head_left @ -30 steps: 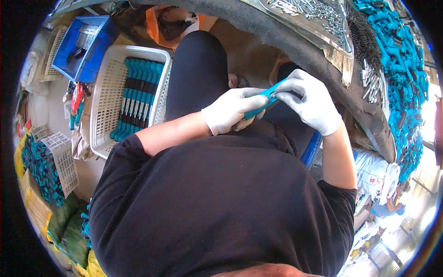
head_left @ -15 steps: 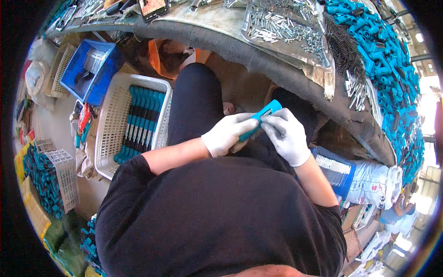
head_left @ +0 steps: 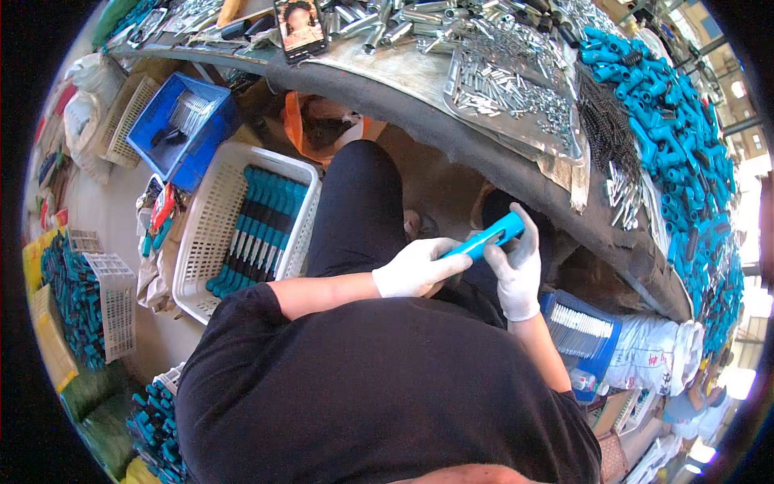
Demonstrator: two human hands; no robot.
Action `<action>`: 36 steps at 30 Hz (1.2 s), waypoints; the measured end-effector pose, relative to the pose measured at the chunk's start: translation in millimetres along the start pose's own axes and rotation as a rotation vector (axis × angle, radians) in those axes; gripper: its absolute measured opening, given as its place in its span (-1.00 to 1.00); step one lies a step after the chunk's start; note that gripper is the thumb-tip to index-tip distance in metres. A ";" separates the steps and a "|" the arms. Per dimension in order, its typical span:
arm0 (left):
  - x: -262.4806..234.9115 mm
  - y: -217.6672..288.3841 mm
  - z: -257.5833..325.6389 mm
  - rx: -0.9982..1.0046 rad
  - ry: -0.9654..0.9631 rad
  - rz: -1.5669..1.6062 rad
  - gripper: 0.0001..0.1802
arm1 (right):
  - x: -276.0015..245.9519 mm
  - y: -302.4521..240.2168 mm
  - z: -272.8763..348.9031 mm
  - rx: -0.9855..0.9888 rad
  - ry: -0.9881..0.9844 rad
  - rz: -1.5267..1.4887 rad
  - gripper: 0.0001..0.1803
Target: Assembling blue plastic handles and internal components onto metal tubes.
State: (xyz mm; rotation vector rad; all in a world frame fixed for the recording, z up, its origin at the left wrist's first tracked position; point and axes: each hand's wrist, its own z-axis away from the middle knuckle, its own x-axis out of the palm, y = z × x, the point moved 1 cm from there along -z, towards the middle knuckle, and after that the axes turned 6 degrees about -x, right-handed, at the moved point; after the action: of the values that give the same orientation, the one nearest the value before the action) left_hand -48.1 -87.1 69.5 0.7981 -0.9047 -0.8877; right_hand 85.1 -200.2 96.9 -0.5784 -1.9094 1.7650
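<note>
A teal tubular plastic handle (head_left: 489, 236) with a long slot in its upper side lies slantwise above my lap, its far end up and to the right. My left hand (head_left: 413, 269), in a white glove, is wrapped round its near end. At the far end, my right hand (head_left: 518, 270), gloved too, has its thumb on the near side and a finger along the tip. The palm-side fingers of both hands are partly hidden.
A white basket (head_left: 190, 278) with rows of teal and black tools stands at my left, beside a blue bin (head_left: 159, 137). The bench (head_left: 355, 81) ahead bears a metal tray (head_left: 509, 143) of small pins, a phone (head_left: 300, 31) and a teal parts heap (head_left: 685, 161). Another blue bin (head_left: 597, 359) is at right.
My right hand has shifted from pinching beside the slot to the handle's far end, its finger now extended along the tip. The handle's slot shows more plainly, and the whole view has shifted.
</note>
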 end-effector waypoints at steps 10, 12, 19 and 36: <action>-22.3 16.9 -3.5 0.016 -0.284 0.111 -0.46 | -11.7 -19.6 -40.7 0.041 -0.123 0.176 -0.14; -29.4 13.8 -8.5 0.066 -0.281 0.177 -0.46 | -20.9 -34.1 -66.1 -0.103 -0.082 0.231 -0.38; -41.3 14.1 -20.8 0.068 -0.237 0.348 -0.38 | -96.0 -59.2 -189.4 -0.249 0.012 0.904 -0.82; -58.2 7.7 -39.0 0.058 -0.274 0.364 -0.43 | -46.1 -43.7 -223.3 -0.318 -0.463 1.381 -0.85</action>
State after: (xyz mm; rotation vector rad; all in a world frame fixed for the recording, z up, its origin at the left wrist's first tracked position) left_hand -30.5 -24.3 42.5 0.5425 -1.2757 -0.6598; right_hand 256.7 -53.4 151.0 -2.1425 -2.2778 2.4657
